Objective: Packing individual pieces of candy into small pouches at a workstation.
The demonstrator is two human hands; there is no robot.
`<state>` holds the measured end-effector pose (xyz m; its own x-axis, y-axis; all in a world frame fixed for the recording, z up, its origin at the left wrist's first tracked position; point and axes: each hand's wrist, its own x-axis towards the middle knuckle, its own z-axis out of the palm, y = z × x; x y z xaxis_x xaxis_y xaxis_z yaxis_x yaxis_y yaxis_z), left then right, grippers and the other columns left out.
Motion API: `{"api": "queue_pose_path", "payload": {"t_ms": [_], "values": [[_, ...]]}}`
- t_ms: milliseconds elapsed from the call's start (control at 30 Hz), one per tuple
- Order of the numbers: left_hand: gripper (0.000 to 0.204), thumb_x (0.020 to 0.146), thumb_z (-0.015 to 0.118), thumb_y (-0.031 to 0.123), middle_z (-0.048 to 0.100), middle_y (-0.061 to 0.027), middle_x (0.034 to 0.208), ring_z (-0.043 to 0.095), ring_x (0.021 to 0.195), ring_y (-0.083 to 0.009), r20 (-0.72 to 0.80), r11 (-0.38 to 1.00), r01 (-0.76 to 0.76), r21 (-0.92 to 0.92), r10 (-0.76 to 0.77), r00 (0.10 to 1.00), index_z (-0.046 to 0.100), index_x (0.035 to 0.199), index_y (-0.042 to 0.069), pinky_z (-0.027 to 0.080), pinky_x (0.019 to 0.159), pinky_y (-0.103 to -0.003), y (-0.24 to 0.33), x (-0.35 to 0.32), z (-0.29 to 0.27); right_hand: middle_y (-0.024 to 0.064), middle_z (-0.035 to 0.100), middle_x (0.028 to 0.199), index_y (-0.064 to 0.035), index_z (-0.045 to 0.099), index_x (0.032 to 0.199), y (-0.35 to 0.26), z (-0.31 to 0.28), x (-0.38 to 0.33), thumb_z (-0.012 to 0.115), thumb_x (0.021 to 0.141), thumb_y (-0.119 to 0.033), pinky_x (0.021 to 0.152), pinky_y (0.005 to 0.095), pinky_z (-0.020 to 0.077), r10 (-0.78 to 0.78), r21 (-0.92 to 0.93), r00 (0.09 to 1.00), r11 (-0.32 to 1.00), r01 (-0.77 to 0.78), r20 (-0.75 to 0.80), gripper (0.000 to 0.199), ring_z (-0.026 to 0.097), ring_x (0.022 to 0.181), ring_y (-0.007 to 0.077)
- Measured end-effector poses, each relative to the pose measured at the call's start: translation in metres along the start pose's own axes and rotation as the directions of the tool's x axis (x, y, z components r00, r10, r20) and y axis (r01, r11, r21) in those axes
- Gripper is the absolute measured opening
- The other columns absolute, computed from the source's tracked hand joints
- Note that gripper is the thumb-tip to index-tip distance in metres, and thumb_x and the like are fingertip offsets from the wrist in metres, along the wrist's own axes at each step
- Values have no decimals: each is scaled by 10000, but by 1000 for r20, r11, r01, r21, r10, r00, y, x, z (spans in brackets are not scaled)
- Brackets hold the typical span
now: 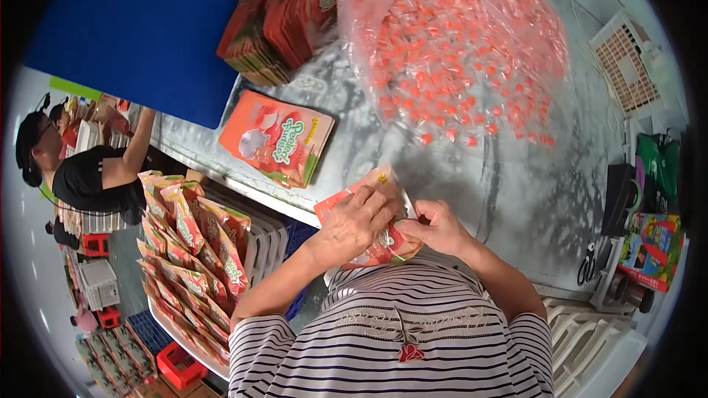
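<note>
A red and pink snack pouch (378,252) lies at the table's near edge, against my striped shirt. My left hand (349,227) rests over it, fingers bent around its upper side. With thumb and fingers pressed together, my right hand (440,230) grips the pouch's right edge. Whether anything is inside the pouch I cannot tell. Up and to the left is a neat stack of flat pouches (279,136), and behind it a larger bundle of pouches (284,26). A big clear plastic bag (453,51) full of small red wrapped pieces spreads over the table's far side.
At my left, a white crate (181,339) is packed with upright, plump pouches (192,250). A blue panel (140,22) borders the far left. Scissors (588,264), a white basket (625,66) and a colourful box (652,250) are on the right. Another person (99,173) works further left.
</note>
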<state>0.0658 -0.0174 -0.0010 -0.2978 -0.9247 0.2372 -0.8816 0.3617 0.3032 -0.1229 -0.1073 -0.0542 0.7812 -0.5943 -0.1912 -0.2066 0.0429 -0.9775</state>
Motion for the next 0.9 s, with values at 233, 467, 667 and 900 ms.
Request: {"api": "queue_pose_path", "payload": {"t_ms": [233,467,667,900], "values": [[377,703,609,118,556,-160,1147,611,924,-273,141,973,-223,65,213,967,597,1047,-37,552,726,-337,8,8,-11,21,521,578,16,582,724,6,-5,-11,699,849,-222,510,278,385,72,130,996,989,-64,-56,292,458,571,68],[360,714,637,138,577,-141,1031,638,749,-232,294,980,-191,55,167,941,577,1031,-22,526,571,-314,26,12,-14,246,604,714,45,592,860,-14,-9,-7,596,808,-98,606,437,471,-77,-235,996,968,83,33,153,606,685,427],[263,800,677,163,589,-118,969,628,662,-229,499,999,-9,37,-10,866,583,1002,24,513,547,-338,25,16,-9,249,607,713,32,552,768,-11,-1,-6,596,801,-79,591,467,472,-156,-380,988,913,150,15,124,608,679,428],[173,798,688,135,606,-136,760,619,670,-304,402,954,-29,-299,153,903,595,870,8,499,543,-376,38,26,-15,180,670,755,18,664,833,19,-36,15,634,816,-93,623,374,514,-103,-326,995,940,102,13,117,663,681,301]]}}
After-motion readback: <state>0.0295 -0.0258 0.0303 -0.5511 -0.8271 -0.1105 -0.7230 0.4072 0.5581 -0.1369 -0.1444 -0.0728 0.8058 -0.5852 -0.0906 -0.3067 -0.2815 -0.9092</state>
